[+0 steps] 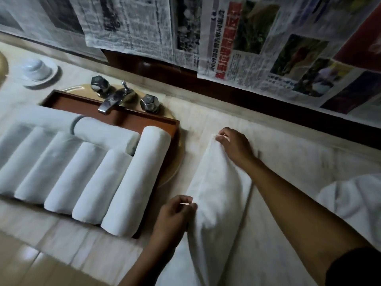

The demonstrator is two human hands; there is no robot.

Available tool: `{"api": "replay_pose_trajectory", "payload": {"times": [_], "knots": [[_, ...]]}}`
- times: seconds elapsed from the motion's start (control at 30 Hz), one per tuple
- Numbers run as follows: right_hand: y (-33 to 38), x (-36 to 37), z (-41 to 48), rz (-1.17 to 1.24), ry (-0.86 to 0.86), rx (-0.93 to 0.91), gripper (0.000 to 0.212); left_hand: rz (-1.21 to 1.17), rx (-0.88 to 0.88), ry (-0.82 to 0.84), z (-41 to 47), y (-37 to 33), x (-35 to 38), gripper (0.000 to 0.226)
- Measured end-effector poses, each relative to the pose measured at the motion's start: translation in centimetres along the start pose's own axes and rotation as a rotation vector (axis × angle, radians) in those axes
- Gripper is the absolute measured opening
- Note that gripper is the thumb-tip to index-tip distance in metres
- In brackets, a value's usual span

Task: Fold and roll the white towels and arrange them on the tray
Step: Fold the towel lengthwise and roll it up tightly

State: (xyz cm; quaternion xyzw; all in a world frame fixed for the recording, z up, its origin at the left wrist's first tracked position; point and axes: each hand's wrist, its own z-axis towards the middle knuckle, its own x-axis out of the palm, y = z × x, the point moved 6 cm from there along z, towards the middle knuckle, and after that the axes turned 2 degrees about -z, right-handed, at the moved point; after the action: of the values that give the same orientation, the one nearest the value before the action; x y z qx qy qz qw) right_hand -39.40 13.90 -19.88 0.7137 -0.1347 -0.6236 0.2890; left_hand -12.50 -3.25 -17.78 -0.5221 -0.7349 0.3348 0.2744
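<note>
Rolled towels (pixel 136 182) line the brown tray (pixel 162 123); a folded towel (pixel 216 193) lies beside.

A dark sleeve (pixel 354 269) covers the right upper arm (pixel 338 250).

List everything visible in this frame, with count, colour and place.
rolled towels: about seven, white, on the tray; five side by side, two crosswise behind
tray: one, brown, across the basin
basin: one, beige, under the tray
tap: one, chrome, two knobs, behind the tray
cup on saucer: one, white, upside down, far left of the counter
newspaper sheets: several, printed, covering the wall
loose towel: one, white, on the counter between the hands
towel heap: one, white, right edge
counter: one, pale
left hand: pinches the loose towel's near end
right hand: pinches its far end
</note>
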Motion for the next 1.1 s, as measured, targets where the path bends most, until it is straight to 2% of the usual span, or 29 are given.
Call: {"api": "replay_pose_trajectory", "payload": {"times": [0.1, 0.23, 0.33, 0.47, 0.63, 0.77, 0.87, 0.93, 1.03, 1.1], "knots": [[-0.4, 0.1, -0.3, 0.011, -0.038, -0.008, 0.022, 0.221, 0.088, -0.167, 1.2, 0.4, -2.2, 0.015], [-0.7, 0.2, -0.2, -0.017, -0.107, -0.033, 0.026, 0.502, 0.164, -0.244, 1.8, -0.1, -2.5, 0.017], [-0.7, 0.4, -0.5, -0.017, -0.185, -0.064, 0.021, 0.56, 0.165, -0.275, 1.7, -0.3, -2.3, 0.016], [-0.4, 0.3, -1.1, -0.127, -0.344, -0.116, 0.016, 0.586, 0.207, -0.277, 1.6, -0.3, -1.8, 0.017], [-0.2, 0.9, -0.8, -0.255, -0.331, -0.243, 0.004, 0.626, 0.224, -0.291, 1.8, -0.1, -1.7, 0.017], [0.6, 0.7, -2.4, -0.241, -0.358, -0.275, 0.012, 0.655, 0.237, -0.297, 1.6, 0.0, -1.7, 0.018], [1.0, 2.0, -5.1, -0.265, -0.256, -0.41, 0.03, 0.652, 0.226, -0.293, 1.8, 0.0, -1.7, 0.018], [0.5, 2.6, -5.8, -0.311, -0.184, -0.413, 0.039, 0.619, 0.166, -0.252, 2.1, 0.2, -1.5, 0.016], [0.3, 2.2, -5.5, -0.311, -0.165, -0.407, 0.04, 0.39, -0.006, -0.138, 1.9, 1.4, -1.3, 0.015], [0.2, 2.2, -5.3, -0.309, -0.167, -0.408, 0.039, 0.404, -0.003, -0.163, 1.6, 1.4, -1.5, 0.017]]}}
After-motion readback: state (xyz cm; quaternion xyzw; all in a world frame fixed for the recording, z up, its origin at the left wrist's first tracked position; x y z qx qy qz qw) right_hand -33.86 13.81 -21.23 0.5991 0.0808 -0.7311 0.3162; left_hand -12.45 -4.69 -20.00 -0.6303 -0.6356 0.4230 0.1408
